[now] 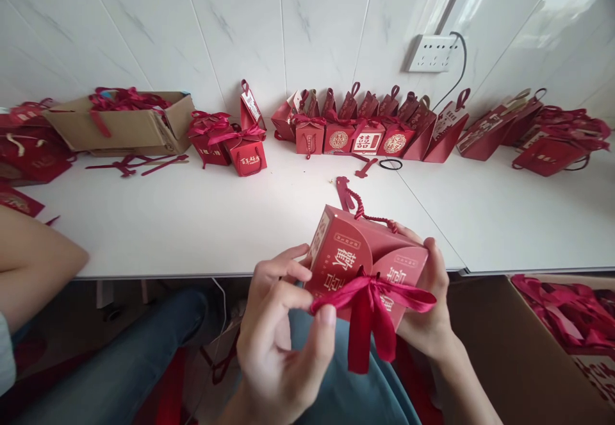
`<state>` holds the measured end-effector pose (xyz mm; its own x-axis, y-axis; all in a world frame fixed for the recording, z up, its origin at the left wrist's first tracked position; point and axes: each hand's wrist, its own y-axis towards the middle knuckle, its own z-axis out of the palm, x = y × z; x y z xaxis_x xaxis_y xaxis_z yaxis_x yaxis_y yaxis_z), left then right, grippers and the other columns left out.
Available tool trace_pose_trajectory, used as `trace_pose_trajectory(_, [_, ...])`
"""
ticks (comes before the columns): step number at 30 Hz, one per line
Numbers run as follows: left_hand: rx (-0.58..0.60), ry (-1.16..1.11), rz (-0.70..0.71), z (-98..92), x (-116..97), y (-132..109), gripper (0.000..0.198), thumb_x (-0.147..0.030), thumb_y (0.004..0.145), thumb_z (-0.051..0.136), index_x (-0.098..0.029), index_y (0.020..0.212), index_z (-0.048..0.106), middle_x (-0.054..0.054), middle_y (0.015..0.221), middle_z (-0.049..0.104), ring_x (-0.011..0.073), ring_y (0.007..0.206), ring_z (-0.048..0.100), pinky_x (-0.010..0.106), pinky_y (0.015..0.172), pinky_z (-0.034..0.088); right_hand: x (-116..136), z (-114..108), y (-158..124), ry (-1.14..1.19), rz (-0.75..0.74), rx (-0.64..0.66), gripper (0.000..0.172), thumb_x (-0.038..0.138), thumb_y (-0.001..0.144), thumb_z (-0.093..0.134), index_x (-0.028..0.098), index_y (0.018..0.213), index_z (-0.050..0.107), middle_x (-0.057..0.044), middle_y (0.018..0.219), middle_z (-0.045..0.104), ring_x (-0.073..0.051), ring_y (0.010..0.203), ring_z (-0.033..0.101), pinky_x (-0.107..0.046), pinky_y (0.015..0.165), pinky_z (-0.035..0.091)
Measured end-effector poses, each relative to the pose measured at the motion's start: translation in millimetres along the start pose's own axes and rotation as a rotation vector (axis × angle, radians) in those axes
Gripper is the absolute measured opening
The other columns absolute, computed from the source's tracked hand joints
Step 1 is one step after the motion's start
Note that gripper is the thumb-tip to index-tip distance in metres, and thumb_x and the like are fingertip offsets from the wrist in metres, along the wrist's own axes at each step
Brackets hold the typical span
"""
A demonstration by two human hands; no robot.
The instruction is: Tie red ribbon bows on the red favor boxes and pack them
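Where our pink-red, white-lettered cardboard box (pixel 353 242) is: held above our lap, at the near edge of the white tabletop (pixel 192 220).
Our left hand (pixel 283 335): thumb and forefinger pinching the left side of the crimson satin ribbon bow (pixel 369 286).
Our right hand (pixel 435 309): wrapped around the box's right side.
Back row: small red cardboard boxes (pixel 368 140) near the marbled white wall (pixel 240 27).

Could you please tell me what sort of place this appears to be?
It looks like a small indoor workspace for gift boxes: red boxes like the held box line a white tabletop along the wall, with a cardboard carton of ribbons at left.
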<state>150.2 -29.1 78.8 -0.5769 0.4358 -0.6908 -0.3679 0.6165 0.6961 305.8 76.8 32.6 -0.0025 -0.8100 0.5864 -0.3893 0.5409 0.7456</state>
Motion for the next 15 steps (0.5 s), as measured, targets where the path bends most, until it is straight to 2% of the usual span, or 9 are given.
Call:
trace_pose_trajectory(3, [0.025, -0.123, -0.137, -0.5, 4.1, 3.1, 0.015, -0.011, 0.083, 0.052, -0.018, 0.072, 0.047, 0.004, 0.088, 0.048, 0.021, 0.101, 0.058, 0.033, 0.079, 0.055, -0.7, -3.5, 1.1, 0.022, -0.017, 0.028, 0.099, 0.016, 0.073, 0.075, 0.039, 0.146, 0.012, -0.009, 0.147, 0.028, -0.031, 0.136, 0.03, -0.055, 0.101, 0.042])
trace_pose_trajectory(5, [0.035, -0.175, -0.176, 0.5, 4.6, 4.9, 0.015, -0.012, 0.084, 0.051, -0.019, 0.071, 0.046, 0.003, 0.086, 0.047, 0.0192, 0.098, 0.058, 0.029, 0.075, 0.055, -1.3, -4.2, 1.1, 0.026, -0.009, 0.038, 0.1, 0.016, 0.073, 0.075, 0.039, 0.146, 0.012, -0.009, 0.148, 0.027, -0.031, 0.136, 0.03, -0.054, 0.101, 0.043])
trace_pose_trajectory(12, [0.023, -0.14, -0.132, 0.1, 4.7, 4.2, 0.015, -0.011, 0.082, 0.053, -0.018, 0.071, 0.047, 0.002, 0.081, 0.049, 0.0159, 0.088, 0.058, 0.027, 0.071, 0.051, -1.1, -2.3, -0.9, 0.014, -0.003, 0.031, 0.098, 0.017, 0.073, 0.074, 0.039, 0.146, 0.012, -0.009, 0.147, 0.028, -0.031, 0.136, 0.031, -0.054, 0.099, 0.045])
trace_pose_trajectory(15, [0.016, -0.093, -0.144, -0.9, 15.4, 11.8, 0.016, -0.013, 0.082, 0.055, -0.018, 0.069, 0.048, 0.0, 0.077, 0.051, 0.0118, 0.075, 0.057, 0.022, 0.063, 0.049, 0.1, -4.9, -2.6, -0.016, 0.025, 0.048, 0.098, 0.021, 0.072, 0.075, 0.042, 0.145, 0.014, -0.007, 0.145, 0.033, -0.031, 0.134, 0.035, -0.055, 0.099, 0.045])
